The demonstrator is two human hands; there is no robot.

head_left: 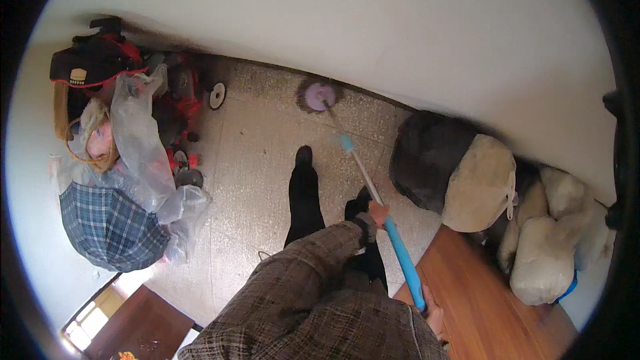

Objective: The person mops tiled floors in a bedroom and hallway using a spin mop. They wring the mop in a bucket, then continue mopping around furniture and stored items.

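Observation:
A spin mop with a blue and pale pole (363, 172) slants across the middle of the view. Its round mop head, a lilac disc (320, 97) with a dark fringe, lies on the speckled floor near the foot of the white wall. My left hand (379, 215) is closed round the pole about halfway along, its arm in a brown checked sleeve. Lower right, my right hand (433, 312) grips the top end of the blue handle (404, 257). Its fingers are partly hidden by the handle.
To the left are clear plastic bags (137, 140), a checked umbrella (113, 227), a dark bag with red trim (97, 60) and a small white disc (217, 96). On the right, stuffed sacks (480, 183) lean by the wall, beside a wooden surface (477, 293). My dark shoes (304, 157) stand between.

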